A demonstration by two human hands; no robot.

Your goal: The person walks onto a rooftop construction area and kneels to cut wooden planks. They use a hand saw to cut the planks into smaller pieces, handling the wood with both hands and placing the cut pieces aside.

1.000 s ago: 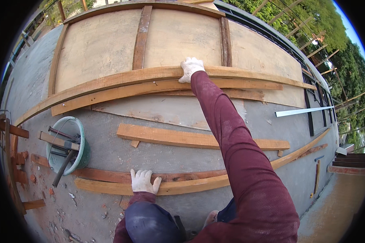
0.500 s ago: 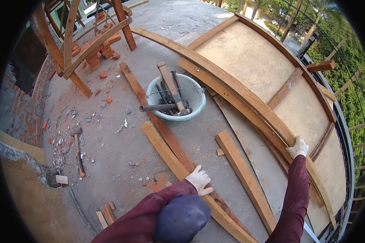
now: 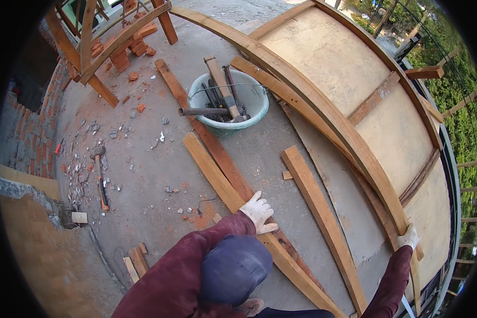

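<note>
My left hand, in a white work glove, lies with fingers spread on a pale wooden beam and a darker reddish plank beside it on the floor. Far to the right, my right hand, also gloved, is closed around a long wooden beam near its closer end. That beam lies along a large framed panel. A second, shorter beam with small holes runs beneath and beside it. Between my hands, another thick beam rests on the concrete.
A pale bucket holding a hammer and other tools stands ahead. On the left, another hammer lies among rubble. A wooden trestle and broken bricks are at the far left. Greenery lies beyond the right edge.
My right hand has moved nearer, still on the long beam, whose near end has swung a little left. The gap beside the shorter beam has changed. My left hand stays on the wood.
</note>
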